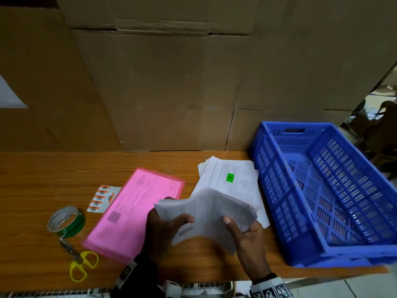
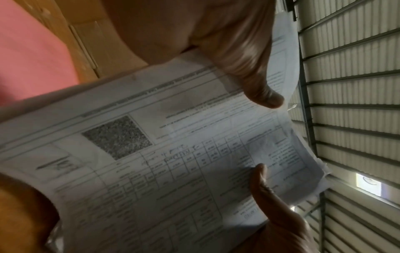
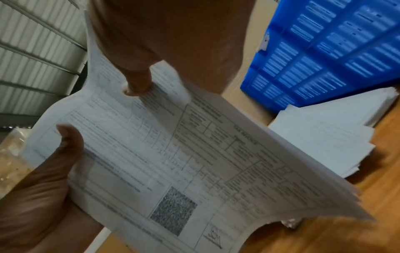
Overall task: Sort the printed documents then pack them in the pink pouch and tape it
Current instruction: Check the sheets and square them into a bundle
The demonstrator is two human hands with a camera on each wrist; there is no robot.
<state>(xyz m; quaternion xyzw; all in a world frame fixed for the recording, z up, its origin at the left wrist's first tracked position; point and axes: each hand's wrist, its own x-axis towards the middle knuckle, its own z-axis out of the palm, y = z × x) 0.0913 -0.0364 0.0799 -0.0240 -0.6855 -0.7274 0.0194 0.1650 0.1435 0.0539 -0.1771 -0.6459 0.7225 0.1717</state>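
- At the grip: left hand (image 1: 163, 229) and right hand (image 1: 247, 235) both clasp a bowed sheaf of printed documents (image 1: 206, 211); sorting appears under way.
- Just beyond: a second paper stack (image 1: 232, 179) lies flat.
- Left of the grip: pink pouch (image 1: 133, 211) unfilled, tape roll (image 1: 66, 220) untouched.

The pouch (image 1: 137, 209) is showing bright pink. The crate (image 1: 330, 190) is showing blue, slotted walls. The tape roll (image 1: 66, 221) is showing green, the scissor handles (image 1: 82, 265) yellow. The documents (image 1: 206, 214) are showing white with grey printed tables and a speckled square. The surface (image 1: 43, 179) is showing orange-brown wood grain.
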